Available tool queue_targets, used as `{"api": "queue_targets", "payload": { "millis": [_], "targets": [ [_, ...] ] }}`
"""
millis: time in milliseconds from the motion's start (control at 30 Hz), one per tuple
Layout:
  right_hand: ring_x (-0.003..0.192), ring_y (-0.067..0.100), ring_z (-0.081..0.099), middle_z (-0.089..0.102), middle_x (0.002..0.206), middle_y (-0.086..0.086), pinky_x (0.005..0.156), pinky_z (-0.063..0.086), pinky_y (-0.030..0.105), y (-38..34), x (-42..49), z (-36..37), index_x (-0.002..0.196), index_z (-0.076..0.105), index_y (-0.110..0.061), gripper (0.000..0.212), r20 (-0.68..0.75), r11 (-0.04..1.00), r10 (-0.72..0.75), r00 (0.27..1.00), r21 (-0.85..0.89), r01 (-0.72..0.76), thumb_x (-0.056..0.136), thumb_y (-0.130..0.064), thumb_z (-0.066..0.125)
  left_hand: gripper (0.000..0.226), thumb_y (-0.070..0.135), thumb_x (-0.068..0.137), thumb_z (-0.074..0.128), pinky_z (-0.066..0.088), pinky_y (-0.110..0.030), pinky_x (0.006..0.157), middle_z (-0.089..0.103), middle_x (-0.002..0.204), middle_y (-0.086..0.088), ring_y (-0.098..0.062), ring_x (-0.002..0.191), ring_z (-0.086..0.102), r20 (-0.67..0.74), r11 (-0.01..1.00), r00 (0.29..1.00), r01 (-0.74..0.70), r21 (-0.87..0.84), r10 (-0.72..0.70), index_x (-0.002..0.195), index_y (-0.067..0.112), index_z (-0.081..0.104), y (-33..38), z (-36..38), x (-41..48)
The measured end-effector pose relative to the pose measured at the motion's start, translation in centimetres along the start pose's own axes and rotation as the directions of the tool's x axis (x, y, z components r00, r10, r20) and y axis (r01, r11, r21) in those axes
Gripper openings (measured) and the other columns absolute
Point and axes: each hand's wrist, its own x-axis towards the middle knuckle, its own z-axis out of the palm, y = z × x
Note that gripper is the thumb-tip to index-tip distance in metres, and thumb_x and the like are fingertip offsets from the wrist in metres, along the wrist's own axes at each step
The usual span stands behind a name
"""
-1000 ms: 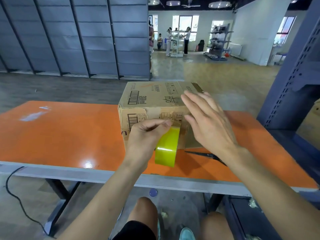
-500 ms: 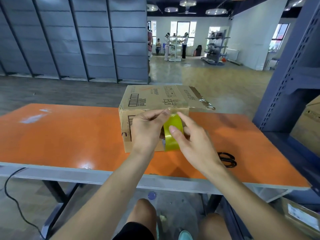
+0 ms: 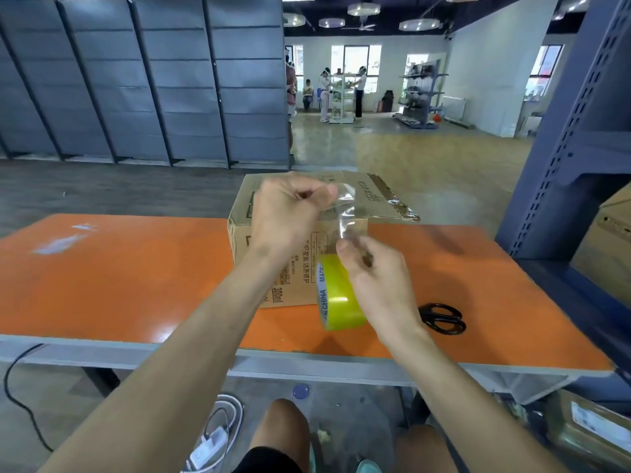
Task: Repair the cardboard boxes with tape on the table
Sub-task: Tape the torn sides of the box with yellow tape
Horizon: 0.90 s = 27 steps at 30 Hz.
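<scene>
A printed cardboard box stands on the orange table, with old brown tape along its top right edge. My left hand is raised in front of the box and pinches the free end of a clear tape strip. The strip runs down to the yellow-green tape roll, which my right hand grips just above the table, near the box's front face. My left forearm hides part of the box's front.
Black scissors lie on the table right of my right hand. A blue metal rack stands at the right, with another cardboard box on the floor below it. A cable hangs at the left. People stand far back.
My left hand has risen from the roll, pulling a clear strip of tape upward. My right hand has taken the roll and moved it down and to the right.
</scene>
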Motion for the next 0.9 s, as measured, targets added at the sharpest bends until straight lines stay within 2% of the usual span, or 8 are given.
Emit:
{"api": "queue_targets", "payload": {
  "millis": [100,167,233,333,433,700,800,900],
  "targets": [
    [0.082,0.005,0.066,0.073,0.098,-0.008,0.084,0.053,0.032,0.0,0.2,0.4,0.116,0.070,-0.025,0.025,-0.012,1.000,0.004,1.000,0.031,-0.004,0.100,-0.040,0.057,0.011,0.031,0.090,0.077,0.050,-0.017,0.068,0.076,0.078,0.019,0.003,0.077,0.069,0.055,0.989,0.998,-0.040,0.145,0.032,0.081,0.027,0.082,-0.2,-0.3,1.8],
    [0.091,-0.009,0.060,0.068,0.103,-0.019,0.083,0.049,0.019,0.1,0.4,0.4,0.120,0.069,-0.025,0.028,0.006,0.999,0.023,1.000,0.040,-0.024,0.099,-0.040,0.059,0.012,0.034,0.090,0.076,0.046,-0.015,0.064,0.073,0.073,0.023,0.007,0.071,0.065,0.090,0.976,0.995,-0.069,0.206,0.051,0.083,0.028,0.082,-0.8,-0.6,2.9],
    [0.099,-0.006,0.061,0.068,0.108,-0.019,0.087,0.048,0.020,0.1,0.6,0.4,0.121,0.069,-0.025,0.028,0.022,0.998,0.038,0.999,0.043,-0.039,0.099,-0.040,0.060,0.010,0.038,0.089,0.077,0.048,-0.014,0.070,0.073,0.076,0.026,0.012,0.076,0.065,0.121,0.963,0.992,-0.070,0.259,0.039,0.083,0.032,0.082,-1.3,-0.8,4.0],
    [0.107,0.006,0.064,0.071,0.112,-0.013,0.098,0.051,0.032,0.0,1.2,0.5,0.118,0.071,-0.023,0.027,0.001,0.999,0.024,1.000,0.047,-0.024,0.098,-0.038,0.062,0.010,0.043,0.086,0.079,0.054,-0.020,0.080,0.076,0.087,0.021,0.007,0.086,0.068,0.134,0.958,0.991,-0.021,0.288,-0.019,0.081,0.034,0.081,-2.1,-0.6,5.1],
    [0.108,0.006,0.064,0.072,0.112,-0.013,0.098,0.052,0.035,-0.1,1.7,0.5,0.116,0.073,-0.023,0.028,-0.009,0.998,0.039,0.999,0.051,-0.039,0.097,-0.041,0.062,0.012,0.044,0.085,0.080,0.055,-0.024,0.082,0.077,0.088,0.019,0.003,0.089,0.069,0.124,0.958,0.991,0.022,0.285,-0.059,0.081,0.032,0.082,-2.6,-0.4,5.7],
    [0.107,0.005,0.065,0.073,0.112,-0.011,0.098,0.052,0.035,-0.2,1.8,0.6,0.117,0.074,-0.020,0.029,0.003,0.991,0.068,0.998,0.112,-0.068,0.097,-0.038,0.063,0.023,0.044,0.087,0.077,0.049,-0.024,0.065,0.076,0.075,0.007,-0.009,0.074,0.068,0.130,0.908,0.990,0.002,0.420,-0.062,0.073,0.026,0.081,-3.0,-0.1,5.8],
    [0.104,0.004,0.066,0.073,0.109,-0.013,0.096,0.052,0.033,-0.2,1.7,0.5,0.116,0.074,-0.021,0.027,0.007,0.991,0.071,0.997,0.116,-0.071,0.098,-0.038,0.063,0.026,0.046,0.088,0.075,0.054,-0.031,0.066,0.074,0.071,0.006,-0.015,0.072,0.068,0.109,0.863,0.993,-0.027,0.505,-0.033,0.071,0.027,0.080,-3.1,0.1,5.7],
    [0.107,0.005,0.065,0.073,0.113,-0.012,0.097,0.051,0.030,-0.2,1.6,0.5,0.117,0.073,-0.022,0.027,0.003,0.990,0.071,0.997,0.124,-0.071,0.098,-0.037,0.063,0.022,0.048,0.090,0.072,0.051,-0.031,0.066,0.074,0.080,0.012,-0.018,0.080,0.068,0.076,0.796,0.996,-0.080,0.600,0.042,0.076,0.033,0.080,-3.2,0.6,5.0]
  ]
}}
